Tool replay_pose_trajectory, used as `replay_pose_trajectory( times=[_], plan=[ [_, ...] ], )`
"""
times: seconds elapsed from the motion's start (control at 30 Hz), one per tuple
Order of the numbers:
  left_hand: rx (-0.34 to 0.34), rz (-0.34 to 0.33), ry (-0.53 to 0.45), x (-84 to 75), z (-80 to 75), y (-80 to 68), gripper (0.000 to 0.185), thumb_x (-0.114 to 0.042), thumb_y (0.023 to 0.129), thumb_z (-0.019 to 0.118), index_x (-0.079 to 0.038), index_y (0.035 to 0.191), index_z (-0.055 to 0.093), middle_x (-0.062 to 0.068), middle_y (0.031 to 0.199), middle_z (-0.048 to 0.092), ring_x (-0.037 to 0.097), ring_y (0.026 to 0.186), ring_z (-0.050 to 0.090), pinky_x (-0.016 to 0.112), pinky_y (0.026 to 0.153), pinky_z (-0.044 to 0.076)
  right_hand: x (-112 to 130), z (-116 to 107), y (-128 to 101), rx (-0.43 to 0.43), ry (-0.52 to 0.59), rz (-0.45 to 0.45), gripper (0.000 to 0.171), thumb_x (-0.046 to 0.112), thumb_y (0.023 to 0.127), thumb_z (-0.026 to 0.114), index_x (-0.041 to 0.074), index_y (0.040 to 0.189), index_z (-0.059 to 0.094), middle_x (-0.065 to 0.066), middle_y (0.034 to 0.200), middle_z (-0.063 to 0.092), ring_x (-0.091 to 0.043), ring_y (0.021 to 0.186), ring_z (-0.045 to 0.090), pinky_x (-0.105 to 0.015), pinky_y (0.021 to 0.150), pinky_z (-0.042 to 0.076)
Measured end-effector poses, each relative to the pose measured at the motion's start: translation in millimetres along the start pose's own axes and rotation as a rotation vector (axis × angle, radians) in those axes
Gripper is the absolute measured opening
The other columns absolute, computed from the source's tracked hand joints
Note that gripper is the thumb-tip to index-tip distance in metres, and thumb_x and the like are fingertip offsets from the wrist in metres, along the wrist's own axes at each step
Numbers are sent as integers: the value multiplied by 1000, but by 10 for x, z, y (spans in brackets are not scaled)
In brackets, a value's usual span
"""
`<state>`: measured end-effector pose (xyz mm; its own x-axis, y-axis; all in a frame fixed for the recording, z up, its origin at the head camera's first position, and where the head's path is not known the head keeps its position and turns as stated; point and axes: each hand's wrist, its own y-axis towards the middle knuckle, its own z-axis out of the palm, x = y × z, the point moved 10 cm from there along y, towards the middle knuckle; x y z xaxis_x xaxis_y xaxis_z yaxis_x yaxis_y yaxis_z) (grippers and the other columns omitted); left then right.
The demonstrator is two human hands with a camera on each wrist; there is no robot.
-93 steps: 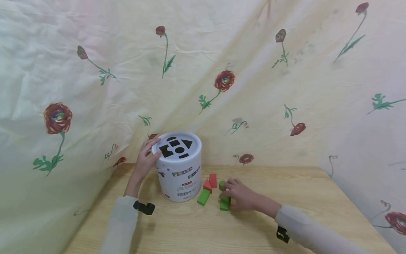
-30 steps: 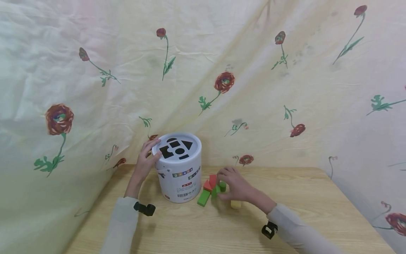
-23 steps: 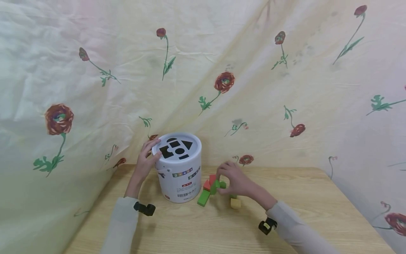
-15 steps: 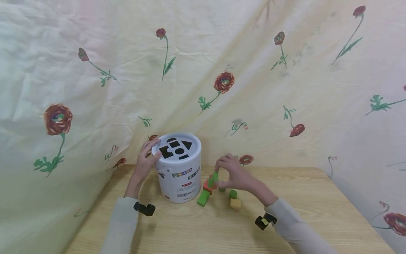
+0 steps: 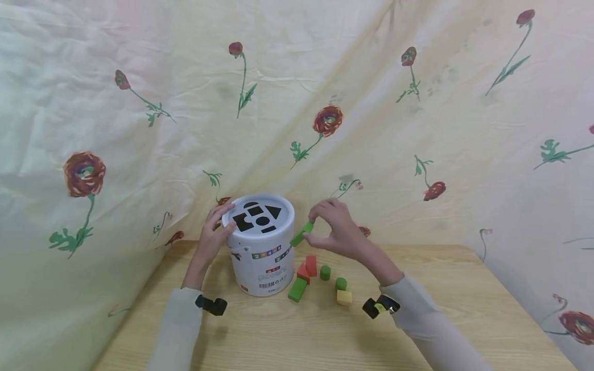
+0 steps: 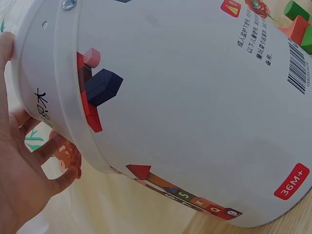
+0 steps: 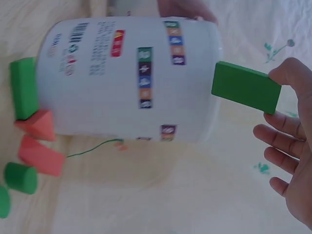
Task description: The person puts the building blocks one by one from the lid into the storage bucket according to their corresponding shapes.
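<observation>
A white bucket [image 5: 262, 268] stands upright on the table, its lid [image 5: 280, 222] cut with several shaped holes. My left hand [image 5: 212, 239] rests on the lid's left edge; in the left wrist view its fingers [image 6: 46, 151] are spread along the rim. My right hand [image 5: 341, 232] pinches a green rectangular block [image 5: 301, 235] by one end between thumb and fingertips. That block is raised off the table at the bucket's right side, tilted, a little below lid height. In the right wrist view the block [image 7: 246, 87] overlaps the lid's edge, and the other fingers are loosely bent.
On the wooden table [image 5: 278, 340], right of the bucket, lie another green rectangular block [image 5: 297, 289], a red triangular block [image 5: 303, 273], a red block [image 5: 311, 265], two green cylinders [image 5: 325, 272] and a yellow block [image 5: 344, 297]. Flowered cloth [image 5: 371, 103] hangs behind.
My right hand has picked up the green rectangular block from among the others and moved it up and left towards the lid. My left hand has stayed on the bucket.
</observation>
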<state>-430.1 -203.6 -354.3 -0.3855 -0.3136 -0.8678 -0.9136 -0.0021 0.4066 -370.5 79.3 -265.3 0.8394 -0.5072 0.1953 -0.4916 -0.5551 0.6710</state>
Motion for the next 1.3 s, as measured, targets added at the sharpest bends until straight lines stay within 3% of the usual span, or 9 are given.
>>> replay_pose_trajectory(
  times=[0.27,0.57,1.3],
  plan=[
    [-18,13,14,49,-16,24,55,-28,97,59,-20,151,50,4,163,34,31,151,26,65,120,22,173,-77,302,-10,-32,30,27,30,84,79,13,97,62,-2,107,66,-22,113,46,-48,102,35],
    [-13,16,4,41,-11,11,57,-32,96,60,-20,151,50,5,162,34,32,150,26,66,119,22,255,92,545,69,-153,55,32,39,86,75,13,96,61,-4,113,66,-24,116,46,-50,106,34],
    [-14,24,7,110,-16,55,56,-32,97,60,-21,151,50,3,163,33,31,152,25,66,120,21,230,458,704,180,-305,89,34,47,87,73,15,91,61,-3,112,63,-24,114,47,-47,105,36]
  ],
)
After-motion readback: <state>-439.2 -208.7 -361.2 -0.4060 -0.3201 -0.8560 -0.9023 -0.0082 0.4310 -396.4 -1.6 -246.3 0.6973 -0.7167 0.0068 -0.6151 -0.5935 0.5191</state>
